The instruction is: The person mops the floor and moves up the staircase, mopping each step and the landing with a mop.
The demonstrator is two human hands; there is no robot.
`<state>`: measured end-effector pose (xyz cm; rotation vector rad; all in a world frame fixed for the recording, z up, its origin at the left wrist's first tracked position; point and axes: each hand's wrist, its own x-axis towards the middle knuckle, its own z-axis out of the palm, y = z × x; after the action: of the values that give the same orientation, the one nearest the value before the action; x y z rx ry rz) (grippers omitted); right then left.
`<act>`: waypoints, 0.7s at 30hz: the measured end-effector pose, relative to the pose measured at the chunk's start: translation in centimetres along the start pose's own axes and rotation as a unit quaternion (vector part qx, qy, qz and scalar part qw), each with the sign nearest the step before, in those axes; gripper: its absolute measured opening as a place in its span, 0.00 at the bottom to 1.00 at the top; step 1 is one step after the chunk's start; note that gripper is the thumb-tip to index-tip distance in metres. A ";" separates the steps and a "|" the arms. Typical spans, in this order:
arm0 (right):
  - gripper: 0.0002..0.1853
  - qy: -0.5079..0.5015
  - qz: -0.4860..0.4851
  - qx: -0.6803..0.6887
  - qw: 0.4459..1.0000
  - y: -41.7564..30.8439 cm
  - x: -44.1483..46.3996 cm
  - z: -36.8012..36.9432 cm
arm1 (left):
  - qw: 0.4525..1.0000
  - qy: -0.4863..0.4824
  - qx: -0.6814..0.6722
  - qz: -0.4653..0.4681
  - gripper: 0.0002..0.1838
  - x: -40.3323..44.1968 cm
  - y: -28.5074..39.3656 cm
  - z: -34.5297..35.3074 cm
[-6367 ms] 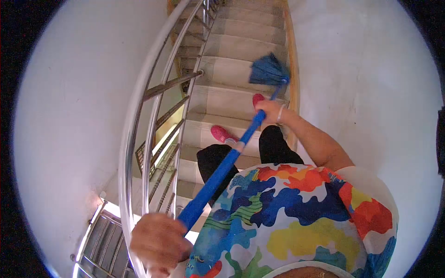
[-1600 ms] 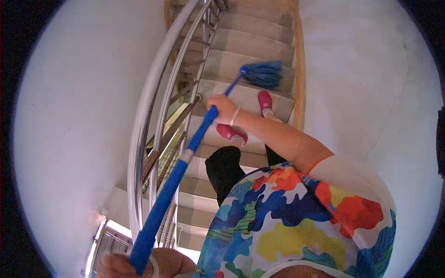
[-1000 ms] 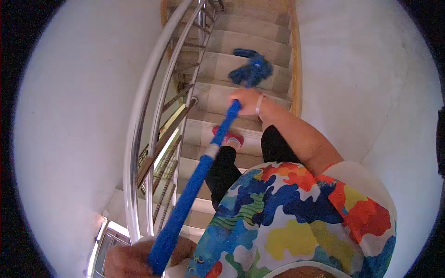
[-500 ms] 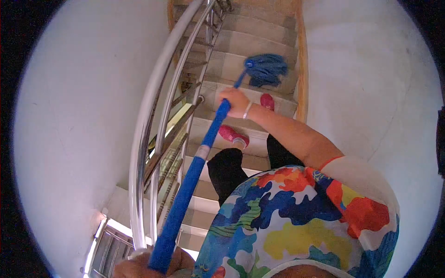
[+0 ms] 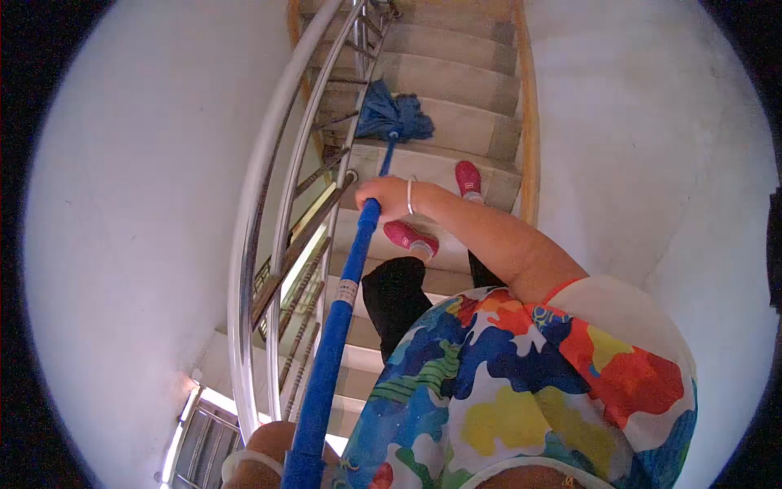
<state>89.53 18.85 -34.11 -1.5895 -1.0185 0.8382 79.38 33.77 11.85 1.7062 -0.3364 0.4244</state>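
Mop (image 5: 327, 350): it slants from the bottom edge of the view up the stairs (image 5: 456, 72); its blue mop head (image 5: 395, 114) lies spread at the left end of a step (image 5: 472, 130), the step's right end bare beside it.
Handle: blue, with a pale band (image 5: 345, 292) partway along.
Right hand (image 5: 389, 197): its fingers (image 5: 368, 194) are closed around the handle below the mop head; a white bracelet (image 5: 410, 196) circles the wrist.
Left hand (image 5: 251, 479): mostly cut off at the bottom edge, next to the handle's lower end; whether its fingers grip cannot be told. A pale band (image 5: 244, 458) circles that wrist.
Railing (image 5: 244, 244): curved metal tubes with crossbars run along the left edge of the stairs, closing that side; the mop head sits right by them, and whether they touch is unclear.
Shoes (image 5: 399, 235): both red, on the stairs, right of the handle; the right one is higher and nearer the mop head.
Clothing: black trousers (image 5: 394, 297) and a multicoloured shirt (image 5: 529, 383) hide part of the lower steps.
Right edge: tan trim (image 5: 528, 122) borders the stairs, with a pale wall (image 5: 627, 163) beyond.
Lower left: another barred railing (image 5: 204, 444) shows below, near a bright strip.
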 end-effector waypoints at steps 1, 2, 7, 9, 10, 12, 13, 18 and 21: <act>0.15 0.002 -0.002 -0.001 1.000 -0.2 -1.1 -0.6 | 1.000 0.011 -0.001 0.000 0.17 -0.4 -0.1 0.0; 0.14 -0.009 0.019 -0.005 1.000 -0.5 -2.2 -1.2 | 1.000 0.021 -0.003 0.001 0.17 -1.0 -0.2 0.0; 0.14 0.029 0.089 -0.069 0.993 1.7 -10.4 -2.4 | 0.986 0.134 -0.009 -0.094 0.17 -4.9 -2.5 -1.4; 0.17 0.136 0.132 -0.072 0.979 3.8 -14.1 -1.4 | 0.994 0.102 0.009 -0.048 0.18 -1.6 -7.2 3.8; 0.17 0.136 0.135 -0.072 0.979 3.8 -15.3 -0.8 | 0.993 0.110 -0.040 -0.034 0.20 -2.4 -9.1 3.8; 0.15 0.318 0.168 -0.164 0.919 4.4 -16.8 -0.1 | 0.989 0.123 -0.042 -0.070 0.20 -2.5 -10.3 5.3; 0.15 0.319 0.170 -0.164 0.918 4.6 -16.6 0.3 | 0.985 0.133 -0.046 -0.103 0.20 -2.5 -10.7 6.4; 0.13 0.225 0.144 -0.059 0.962 3.4 -11.2 0.3 | 0.940 0.144 -0.302 0.059 0.20 -3.0 -7.1 1.9; 0.12 0.124 0.119 -0.040 0.984 1.9 -5.7 -0.1 | 0.959 0.077 -0.259 0.082 0.19 1.0 -4.2 3.9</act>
<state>87.74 13.35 -35.81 -1.8583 -0.7009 0.7412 82.56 30.72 8.07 1.1314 -0.4338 0.5330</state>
